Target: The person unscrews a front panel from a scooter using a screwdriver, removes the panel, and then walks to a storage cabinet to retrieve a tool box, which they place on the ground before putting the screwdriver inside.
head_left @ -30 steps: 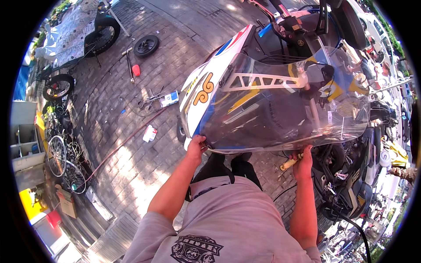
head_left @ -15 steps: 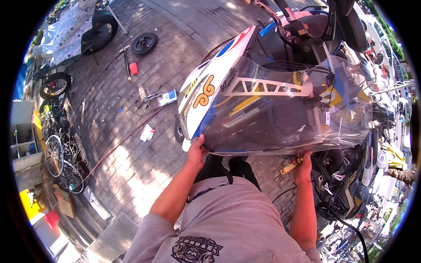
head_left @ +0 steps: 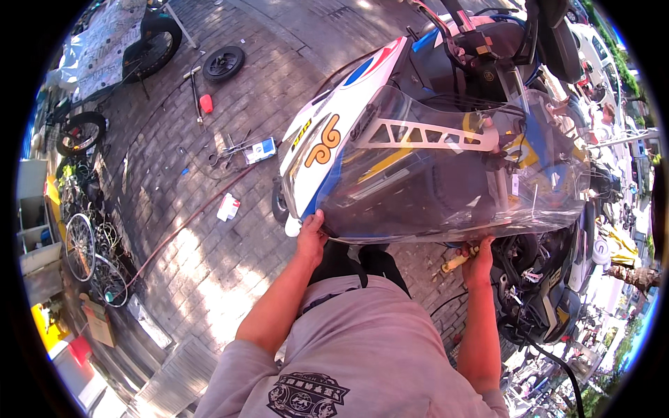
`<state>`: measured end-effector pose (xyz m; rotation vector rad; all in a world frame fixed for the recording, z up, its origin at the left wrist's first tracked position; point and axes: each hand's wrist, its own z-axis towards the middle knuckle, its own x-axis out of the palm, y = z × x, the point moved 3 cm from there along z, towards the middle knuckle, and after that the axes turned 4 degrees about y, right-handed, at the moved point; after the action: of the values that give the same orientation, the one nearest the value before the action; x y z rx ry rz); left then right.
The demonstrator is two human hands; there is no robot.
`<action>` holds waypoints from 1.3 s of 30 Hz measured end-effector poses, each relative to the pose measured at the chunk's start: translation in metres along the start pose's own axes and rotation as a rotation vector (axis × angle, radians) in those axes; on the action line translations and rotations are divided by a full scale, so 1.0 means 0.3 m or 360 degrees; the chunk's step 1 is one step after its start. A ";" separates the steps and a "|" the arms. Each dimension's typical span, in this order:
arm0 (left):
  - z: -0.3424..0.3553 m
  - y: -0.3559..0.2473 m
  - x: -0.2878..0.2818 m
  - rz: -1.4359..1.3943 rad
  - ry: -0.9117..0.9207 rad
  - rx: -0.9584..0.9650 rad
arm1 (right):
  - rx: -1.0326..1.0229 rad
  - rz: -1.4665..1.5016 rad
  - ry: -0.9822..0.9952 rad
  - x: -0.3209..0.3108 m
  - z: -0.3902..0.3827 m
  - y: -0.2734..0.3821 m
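In front of me stands a motor scooter with a large clear windshield (head_left: 418, 202) and a white, blue and red front panel (head_left: 312, 157). My left hand (head_left: 311, 242) is closed on the windshield's lower left corner, thumb on top, the other fingers partly hidden beneath. Just under the near edge, towards the right, my right hand (head_left: 479, 265) is wrapped round a screwdriver with a yellowish handle (head_left: 456, 263). Its fingertips are at the windshield edge; whether they press on it I cannot tell. A pale slotted bracket (head_left: 428, 136) shows at the upper part of the windshield.
On the brick paving to the left lie a loose wheel (head_left: 224, 64), a hammer-like tool (head_left: 196, 94), a red object (head_left: 205, 104), a blue-and-white box (head_left: 260, 151) and a small white box (head_left: 228, 207). A dark motorcycle (head_left: 540, 292) stands close at my right.
The whole view has shifted slightly, with the ground objects a little further left. Both hands keep about the same hold at the windshield edge and on the screwdriver.
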<state>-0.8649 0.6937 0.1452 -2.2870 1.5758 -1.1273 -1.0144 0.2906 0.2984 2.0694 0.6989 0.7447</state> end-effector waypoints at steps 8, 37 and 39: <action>-0.005 -0.010 0.010 -0.0017 -0.0010 0.0023 | -0.0015 0.0068 -0.0027 -0.009 0.010 -0.012; -0.037 0.119 -0.071 -0.0249 -0.0374 0.0062 | 0.0119 -0.0134 -0.0136 -0.021 0.029 0.000; -0.065 0.117 -0.083 -0.0216 -0.0551 0.0215 | 0.0130 -0.0138 -0.0135 -0.036 0.030 -0.003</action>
<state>-0.9078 0.7049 0.1292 -2.3685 1.1973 -0.7803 -1.0155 0.2792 0.2903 2.1165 0.7774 0.5846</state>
